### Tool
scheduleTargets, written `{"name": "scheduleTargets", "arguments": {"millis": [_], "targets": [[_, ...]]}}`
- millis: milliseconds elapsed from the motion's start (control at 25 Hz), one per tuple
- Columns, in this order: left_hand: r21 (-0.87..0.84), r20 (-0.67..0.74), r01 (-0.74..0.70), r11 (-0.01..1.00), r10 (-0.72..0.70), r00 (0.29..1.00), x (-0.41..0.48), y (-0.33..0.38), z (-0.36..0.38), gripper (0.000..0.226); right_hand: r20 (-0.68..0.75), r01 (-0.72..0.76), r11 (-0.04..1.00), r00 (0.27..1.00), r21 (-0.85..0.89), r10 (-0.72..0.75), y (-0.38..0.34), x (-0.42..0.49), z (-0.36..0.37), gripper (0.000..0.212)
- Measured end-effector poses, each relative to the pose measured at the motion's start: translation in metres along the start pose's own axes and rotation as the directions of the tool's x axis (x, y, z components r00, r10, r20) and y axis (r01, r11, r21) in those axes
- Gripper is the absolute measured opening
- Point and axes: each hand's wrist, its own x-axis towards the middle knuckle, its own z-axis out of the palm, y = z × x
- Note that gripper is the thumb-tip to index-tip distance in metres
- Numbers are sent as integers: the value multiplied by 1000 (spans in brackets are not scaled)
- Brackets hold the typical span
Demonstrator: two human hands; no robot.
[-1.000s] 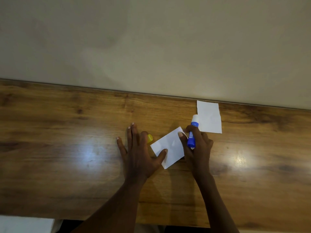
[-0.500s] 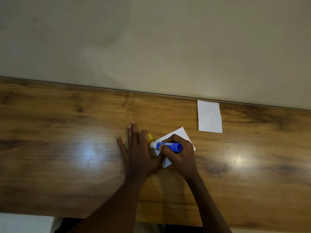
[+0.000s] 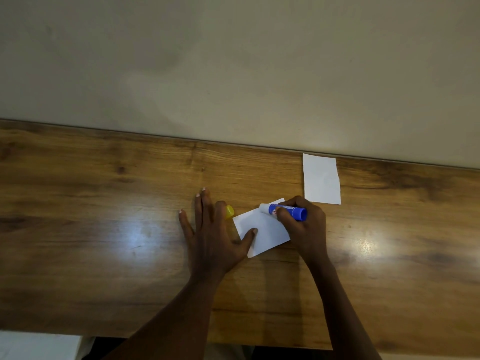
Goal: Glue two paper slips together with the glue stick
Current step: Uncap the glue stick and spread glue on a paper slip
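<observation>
While thumb (image 3: pixel 253 231) pins slip (image 3: pixel 268 233), stick (image 3: pixel 288 211) perhaps touches edge.

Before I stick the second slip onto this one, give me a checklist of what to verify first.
1. Near slip pinned by left hand thumb: ok.
2. Glue stick uncapped, gripped by right hand: ok.
3. Glue coverage on near slip: cannot tell.
4. Second slip lying free by the wall, untouched: ok.
5. Yellow cap in sight beside left hand: ok.
</observation>
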Motion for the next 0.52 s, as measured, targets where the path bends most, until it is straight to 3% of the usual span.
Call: {"name": "scheduleTargets", "arguments": {"millis": [120,520], "targets": [[14,-7,-1,1000,1,1000,0,0,1,75,-68,-22,1000,997,-19,21,2,8,-10,24],[-1,-19,1,1000,-1,1000,0,-1,2,72,-141,-8,997,990,-75,-3,7,17,-21,7]]}}
